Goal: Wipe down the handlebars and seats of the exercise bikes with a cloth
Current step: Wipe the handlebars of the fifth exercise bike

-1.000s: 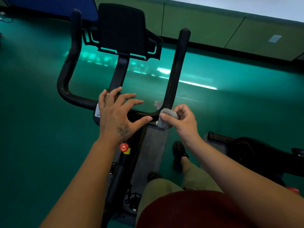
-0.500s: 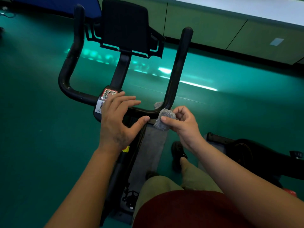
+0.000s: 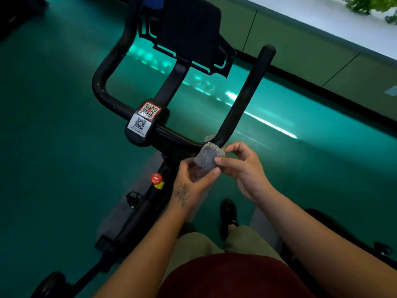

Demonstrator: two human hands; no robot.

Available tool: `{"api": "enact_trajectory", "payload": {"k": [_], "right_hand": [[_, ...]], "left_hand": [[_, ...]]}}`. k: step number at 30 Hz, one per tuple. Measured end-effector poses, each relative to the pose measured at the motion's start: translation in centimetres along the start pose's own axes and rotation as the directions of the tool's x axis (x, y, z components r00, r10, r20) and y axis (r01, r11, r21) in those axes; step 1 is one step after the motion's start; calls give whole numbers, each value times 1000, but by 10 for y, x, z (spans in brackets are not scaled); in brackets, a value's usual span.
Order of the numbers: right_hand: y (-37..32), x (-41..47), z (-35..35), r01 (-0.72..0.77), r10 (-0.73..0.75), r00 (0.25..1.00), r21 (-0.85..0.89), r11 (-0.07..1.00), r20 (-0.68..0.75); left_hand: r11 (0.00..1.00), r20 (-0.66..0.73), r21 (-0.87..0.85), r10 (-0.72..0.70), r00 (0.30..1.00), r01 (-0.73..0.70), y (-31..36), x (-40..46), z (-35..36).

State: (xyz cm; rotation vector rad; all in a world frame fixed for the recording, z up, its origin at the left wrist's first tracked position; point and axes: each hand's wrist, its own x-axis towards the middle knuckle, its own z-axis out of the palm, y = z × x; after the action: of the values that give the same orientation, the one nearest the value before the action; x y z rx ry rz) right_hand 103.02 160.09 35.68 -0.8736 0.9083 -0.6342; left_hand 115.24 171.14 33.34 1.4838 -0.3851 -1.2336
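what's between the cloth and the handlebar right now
Nothing visible. Both hands, left and right, pinch the grey cloth just below the bend of the black handlebar. The cloth's top edge sits right by the bar, with no other object in between.

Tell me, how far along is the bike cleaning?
Nothing shows as finished; no wiped area can be told apart. In hand: both the left hand and right hand pinch the grey cloth just below the handlebar, apparently readying it rather than wiping. Left: the handlebar's two upright grips, and the seats, which are not clearly in view.
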Motion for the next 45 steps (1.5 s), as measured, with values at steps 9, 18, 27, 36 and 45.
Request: {"api": "enact_trajectory", "payload": {"k": [9, 18, 27, 36, 45], "right_hand": [[-21, 13, -44, -52, 86, 962, -135, 989, 261], [-77, 44, -77, 503, -83, 808, -609, 613, 584], [-162, 118, -77, 808, -180, 342, -386, -446, 922], [-143, 135, -61, 852, -64, 251, -251, -458, 966], [-128, 144, -55, 884, -101, 289, -306, -353, 952]], "left_hand": [[968, -154, -252, -53, 987, 12, -6, 20, 36], [878, -269, -473, -67, 961, -71, -5, 16, 58], [741, -359, -640, -52, 932, -205, -9, 12, 72], [668, -444, -681, -52, 894, -299, -12, 7, 69], [684, -508, -654, -78, 858, -324, -1, 5, 59]]}}
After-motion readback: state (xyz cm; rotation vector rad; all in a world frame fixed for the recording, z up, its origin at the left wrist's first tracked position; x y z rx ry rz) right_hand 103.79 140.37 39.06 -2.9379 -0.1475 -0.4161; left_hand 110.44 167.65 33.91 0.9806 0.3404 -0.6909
